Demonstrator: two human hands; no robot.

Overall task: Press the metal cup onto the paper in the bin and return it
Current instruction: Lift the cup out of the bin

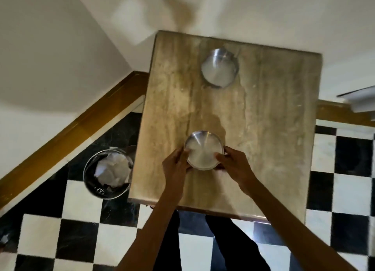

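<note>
A round metal cup point(204, 150) stands on the stone table point(263, 128) near its front edge. My left hand point(175, 164) grips its left side and my right hand point(233, 165) grips its right side, fingers curled over the rim. On the floor left of the table stands a round metal bin point(91, 187) with crumpled white paper point(113, 169) inside. The table's left edge hides part of the bin.
A second metal cup point(219, 67) stands at the back of the table. The floor point(81, 230) is black and white checkered tile. A wooden skirting point(71, 132) runs along the white wall at left. My dark trouser legs show below the table's front edge.
</note>
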